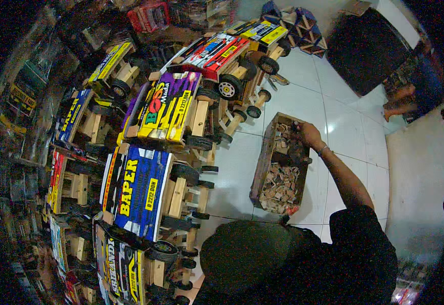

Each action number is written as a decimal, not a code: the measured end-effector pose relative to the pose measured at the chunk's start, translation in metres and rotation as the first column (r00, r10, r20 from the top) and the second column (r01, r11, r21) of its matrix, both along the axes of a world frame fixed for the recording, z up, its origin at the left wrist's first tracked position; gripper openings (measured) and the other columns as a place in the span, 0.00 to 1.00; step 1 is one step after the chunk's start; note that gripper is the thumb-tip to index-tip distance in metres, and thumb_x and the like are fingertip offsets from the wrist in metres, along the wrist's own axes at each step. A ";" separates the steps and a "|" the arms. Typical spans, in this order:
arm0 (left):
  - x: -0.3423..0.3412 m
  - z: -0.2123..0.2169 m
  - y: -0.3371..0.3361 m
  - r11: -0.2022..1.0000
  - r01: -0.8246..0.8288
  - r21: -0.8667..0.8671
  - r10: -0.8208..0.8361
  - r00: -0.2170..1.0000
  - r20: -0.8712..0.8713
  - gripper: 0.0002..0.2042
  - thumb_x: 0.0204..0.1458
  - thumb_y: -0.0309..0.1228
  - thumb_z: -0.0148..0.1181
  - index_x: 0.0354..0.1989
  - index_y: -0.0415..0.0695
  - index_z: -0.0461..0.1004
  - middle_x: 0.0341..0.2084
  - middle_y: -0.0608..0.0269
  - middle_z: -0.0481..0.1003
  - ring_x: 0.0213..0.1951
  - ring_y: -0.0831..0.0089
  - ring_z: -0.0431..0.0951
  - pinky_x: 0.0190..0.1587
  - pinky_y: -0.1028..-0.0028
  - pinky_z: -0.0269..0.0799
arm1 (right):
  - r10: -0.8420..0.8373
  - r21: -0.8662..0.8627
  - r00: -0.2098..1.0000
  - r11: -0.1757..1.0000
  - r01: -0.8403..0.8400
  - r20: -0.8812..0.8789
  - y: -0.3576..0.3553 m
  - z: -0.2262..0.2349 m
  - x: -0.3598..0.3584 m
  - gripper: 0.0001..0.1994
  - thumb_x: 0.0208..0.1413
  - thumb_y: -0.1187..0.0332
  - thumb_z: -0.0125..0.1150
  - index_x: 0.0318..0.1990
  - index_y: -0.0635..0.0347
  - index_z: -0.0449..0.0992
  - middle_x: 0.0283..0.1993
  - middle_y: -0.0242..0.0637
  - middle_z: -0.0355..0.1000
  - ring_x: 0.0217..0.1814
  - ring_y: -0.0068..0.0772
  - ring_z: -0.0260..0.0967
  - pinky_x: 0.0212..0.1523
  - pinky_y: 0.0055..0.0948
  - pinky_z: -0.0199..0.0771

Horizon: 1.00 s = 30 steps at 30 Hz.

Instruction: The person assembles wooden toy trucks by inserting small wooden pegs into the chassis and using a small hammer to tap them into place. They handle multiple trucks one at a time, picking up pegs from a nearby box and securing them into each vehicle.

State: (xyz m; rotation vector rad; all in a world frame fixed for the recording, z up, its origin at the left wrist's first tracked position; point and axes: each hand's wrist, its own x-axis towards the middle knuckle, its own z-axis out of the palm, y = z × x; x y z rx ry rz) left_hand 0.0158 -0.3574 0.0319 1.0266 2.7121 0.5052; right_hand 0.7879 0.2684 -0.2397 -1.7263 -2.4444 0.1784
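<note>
My right hand [308,134] reaches forward over the far end of a long cardboard box [262,162] that stands on the white tiled floor. The box is filled with small wooden blocks [280,185]. My fingers curl down among the pieces at the box's far rim, and I cannot make out whether they grip one. A thin bracelet [324,150] sits on that wrist, and a short black sleeve [356,223] covers the upper arm. My left hand is out of the picture.
Several wooden toy trucks [166,109] with bright printed panels and black wheels are stacked in rows along the left. A dark rounded shape [247,251] fills the lower middle. A black bulky object [366,48] stands at the back right, beside another person's leg [400,99].
</note>
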 end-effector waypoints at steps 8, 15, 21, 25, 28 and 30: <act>-0.002 0.022 0.001 0.892 -0.383 0.240 0.280 0.886 0.371 0.22 0.62 0.41 0.55 0.62 0.47 0.69 0.57 0.53 0.71 0.60 0.61 0.67 0.56 0.62 0.70 | -0.082 -0.265 0.997 0.961 0.083 0.014 0.022 -0.002 0.007 0.18 0.54 0.55 0.62 0.41 0.62 0.79 0.41 0.54 0.77 0.42 0.57 0.76 0.43 0.49 0.77; 0.051 0.062 0.078 0.913 -0.178 0.368 0.144 0.982 0.119 0.21 0.62 0.40 0.53 0.62 0.46 0.69 0.59 0.55 0.69 0.62 0.64 0.65 0.59 0.63 0.66 | -0.382 -0.602 0.809 0.797 0.045 -0.446 -0.031 0.158 -0.039 0.18 0.47 0.51 0.71 0.36 0.55 0.79 0.27 0.23 0.68 0.27 0.18 0.60 0.28 0.23 0.59; 0.253 0.081 0.213 0.840 0.114 0.530 -0.214 0.968 0.130 0.17 0.54 0.23 0.61 0.53 0.40 0.73 0.45 0.60 0.76 0.45 0.73 0.76 0.48 0.75 0.71 | -0.163 -0.643 0.700 0.576 -0.505 -0.695 -0.093 0.274 -0.137 0.13 0.49 0.61 0.71 0.38 0.58 0.79 0.30 0.25 0.75 0.29 0.17 0.68 0.31 0.21 0.68; 0.345 0.087 0.261 0.614 0.593 0.520 -0.757 0.628 0.179 0.33 0.38 0.24 0.76 0.57 0.41 0.72 0.51 0.54 0.73 0.47 0.62 0.79 0.47 0.66 0.79 | -0.076 -0.603 0.642 0.440 -0.665 -0.763 -0.154 0.313 -0.205 0.15 0.48 0.60 0.72 0.40 0.57 0.79 0.28 0.22 0.73 0.24 0.13 0.63 0.22 0.17 0.60; 0.363 0.091 0.259 0.546 0.546 0.636 -0.770 0.625 0.125 0.27 0.43 0.26 0.74 0.55 0.46 0.74 0.37 0.64 0.77 0.38 0.75 0.78 0.39 0.75 0.76 | -0.050 -0.503 0.555 0.498 -0.707 -0.830 -0.210 0.330 -0.240 0.14 0.48 0.59 0.71 0.38 0.57 0.78 0.26 0.22 0.71 0.22 0.13 0.61 0.21 0.18 0.58; 0.352 0.095 0.241 0.488 0.489 0.723 -0.758 0.648 0.073 0.16 0.51 0.29 0.68 0.49 0.44 0.77 0.31 0.59 0.77 0.31 0.75 0.79 0.34 0.75 0.76 | -0.043 -0.444 0.482 0.469 -0.764 -0.875 -0.237 0.334 -0.254 0.14 0.49 0.60 0.71 0.38 0.57 0.78 0.27 0.23 0.71 0.21 0.14 0.61 0.21 0.18 0.58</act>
